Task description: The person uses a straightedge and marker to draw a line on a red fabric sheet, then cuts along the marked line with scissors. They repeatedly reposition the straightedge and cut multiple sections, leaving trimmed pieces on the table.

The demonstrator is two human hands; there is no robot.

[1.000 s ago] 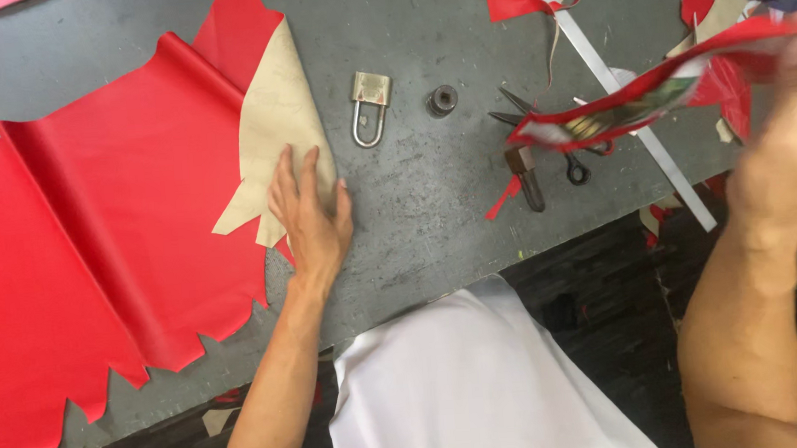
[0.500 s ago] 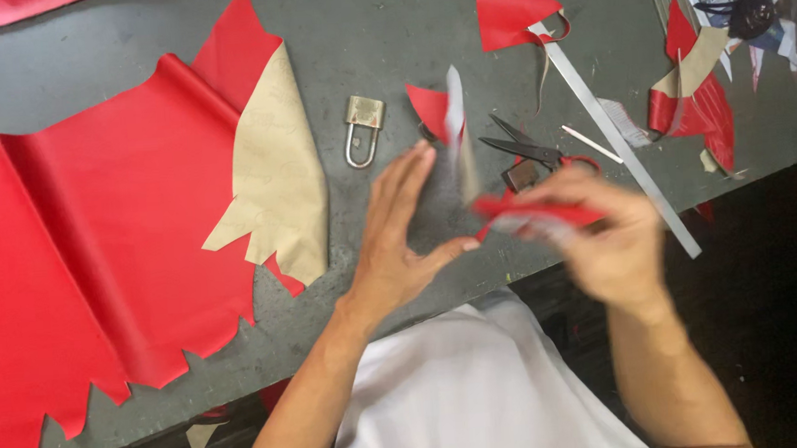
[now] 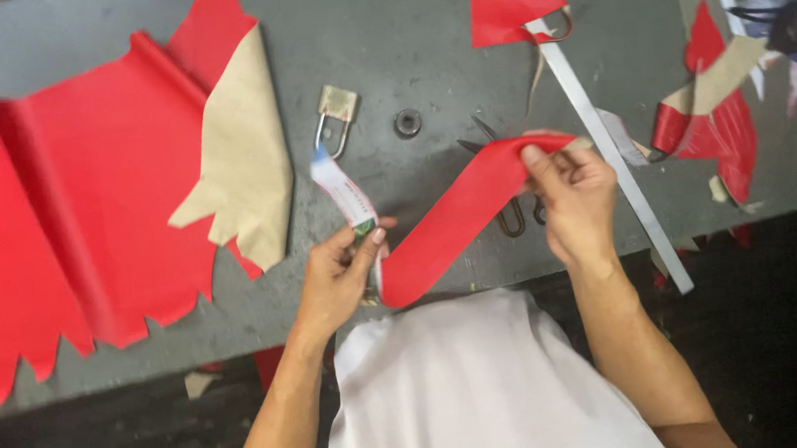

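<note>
Even, fairly bright overhead light; slight motion blur throughout.

Spread across grey counter (image 3: 405, 30): large red sheet with tan underside (image 3: 94, 215), brass padlock (image 3: 335, 115), small black ring (image 3: 407, 122), long metal ruler (image 3: 611, 151).

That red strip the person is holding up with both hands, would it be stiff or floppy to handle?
Probably floppy: the red strip bows between the left hand and the right hand instead of staying straight. It looks thin and likely light, pinched by fingertips alone. Its smooth red face may be a little slippery.
</note>
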